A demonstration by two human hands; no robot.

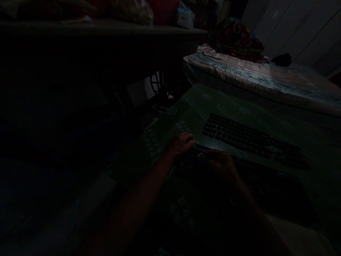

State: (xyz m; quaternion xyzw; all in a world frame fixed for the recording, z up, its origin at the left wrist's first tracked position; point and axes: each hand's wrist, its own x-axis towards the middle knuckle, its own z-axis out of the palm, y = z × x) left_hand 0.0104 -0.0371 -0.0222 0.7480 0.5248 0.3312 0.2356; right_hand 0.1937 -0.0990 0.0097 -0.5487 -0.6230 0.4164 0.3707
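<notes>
The light is very dim. A black keyboard body (279, 188) lies on a green printed sheet, its left end under my hands. My left hand (182, 143) grips the far left corner of this body with its fingers curled. Over the same left end, my right hand (220, 163) is closed in a pinch; a small pale glint shows at its fingertips, but what it holds is too dark to name. Just beyond lies a second black piece with rows of keys (239, 133), apart from both hands. A grey strip (213, 143) runs between the two pieces.
The green sheet (183, 113) with pale print spreads around the keyboard. A dark table (106, 30) with bags on top stands at the left, a spoked wheel (159, 83) beneath it. Behind is a bed edge (239, 74) with a patterned cloth pile (238, 39).
</notes>
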